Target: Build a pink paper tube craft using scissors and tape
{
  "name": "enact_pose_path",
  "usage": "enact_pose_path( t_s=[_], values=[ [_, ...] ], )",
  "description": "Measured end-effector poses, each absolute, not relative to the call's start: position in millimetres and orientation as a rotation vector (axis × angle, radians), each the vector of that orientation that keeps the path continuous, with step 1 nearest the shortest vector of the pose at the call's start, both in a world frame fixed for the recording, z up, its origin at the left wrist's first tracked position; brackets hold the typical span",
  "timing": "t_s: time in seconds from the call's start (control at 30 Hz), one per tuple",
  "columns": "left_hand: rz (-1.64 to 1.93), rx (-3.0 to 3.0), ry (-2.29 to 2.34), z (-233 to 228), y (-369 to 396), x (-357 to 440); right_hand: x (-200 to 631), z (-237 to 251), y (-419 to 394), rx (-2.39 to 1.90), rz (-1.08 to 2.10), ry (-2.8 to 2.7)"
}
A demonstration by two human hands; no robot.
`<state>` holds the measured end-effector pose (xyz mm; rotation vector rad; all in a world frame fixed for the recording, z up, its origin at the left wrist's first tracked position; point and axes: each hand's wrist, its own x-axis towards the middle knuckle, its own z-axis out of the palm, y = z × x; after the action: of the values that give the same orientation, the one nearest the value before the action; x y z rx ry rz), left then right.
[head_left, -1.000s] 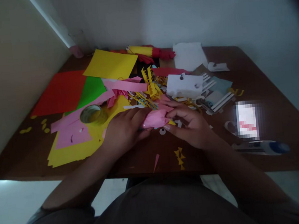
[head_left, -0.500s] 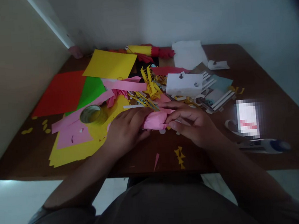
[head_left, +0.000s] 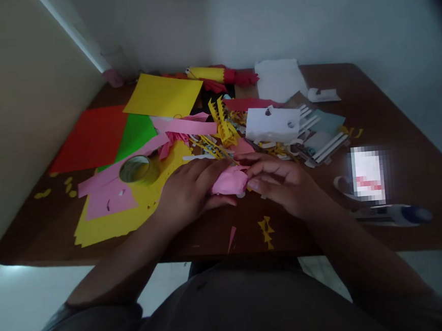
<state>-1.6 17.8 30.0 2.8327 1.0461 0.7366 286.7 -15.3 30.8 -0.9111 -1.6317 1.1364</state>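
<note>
A rolled piece of pink paper (head_left: 230, 180) is between my two hands, just above the near middle of the table. My left hand (head_left: 186, 188) is wrapped over its left end, the thumb below it. The fingers of my right hand (head_left: 281, 178) pinch at its right end, where the paper looks folded inward. Part of the roll is hidden under my left fingers. Scraps of cut paper (head_left: 266, 232) in yellow lie on the table nearer my body, beside a thin pink sliver (head_left: 232, 238).
A tape roll (head_left: 139, 170) rests on pink and yellow sheets at left. Red paper (head_left: 88, 137) lies beyond. White card (head_left: 272, 124) with holes tops a scrap pile. At right is a white and blue cutter (head_left: 397, 215). A yellow and red paper figure (head_left: 214, 75) lies at the back.
My left fingers have shifted slightly right over the pink roll, and the left thumb now stretches out beneath it. The roll's right end looks more rounded and closed in.
</note>
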Motion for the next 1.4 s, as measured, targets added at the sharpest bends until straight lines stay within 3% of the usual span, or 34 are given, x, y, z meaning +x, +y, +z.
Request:
enact_pose_path(
  t_s=[0.77, 1.07, 1.4],
  values=[
    [0.744, 2.838, 1.018, 31.9, 20.7, -4.0, 277.2, 22.4, -17.6, -0.900, 1.380, -1.263],
    [1.022, 2.839, 0.850, 31.5, 13.2, -1.3, 278.2, 30.3, -19.8, -0.881, 1.241, -1.454],
    [1.027, 2.854, 0.792, 29.5, 13.2, 0.2, 274.8, 29.9, -20.1, -0.908, 1.200, -1.478]
  ],
)
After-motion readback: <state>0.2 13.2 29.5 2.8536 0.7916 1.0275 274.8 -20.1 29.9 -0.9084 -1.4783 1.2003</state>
